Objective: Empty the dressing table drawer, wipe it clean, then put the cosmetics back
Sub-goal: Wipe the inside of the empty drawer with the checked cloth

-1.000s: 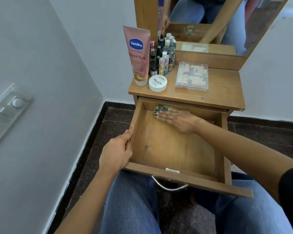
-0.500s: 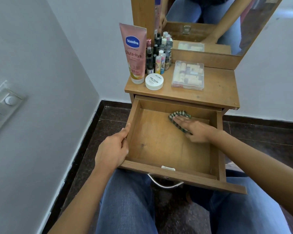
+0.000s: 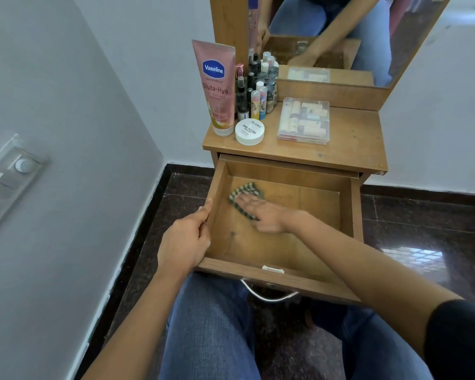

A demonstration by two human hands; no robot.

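Right grip (image 3: pixel 261 212) lies flat, fingers straight, pressing checked cloth (image 3: pixel 247 189) onto drawer (image 3: pixel 357 209) floor, back-left. Left grip (image 3: pixel 184 239) curls round the left wall. Cosmetic bottles (image 3: pixel 258 89) stand on desk (image 3: pixel 351 138). Risk judged: hard strokes jolt the desk and topple the upright Vaseline tube (image 3: pixel 215 86).

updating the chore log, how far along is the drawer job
Done: the drawer is emptied; the Vaseline tube, white jar, clear case and small bottles sit on the tabletop. In hand: the right hand presses a checked cloth flat on the drawer floor near its back left, while the left hand holds the drawer's left wall. Left: finishing the wipe, then returning the cosmetics.
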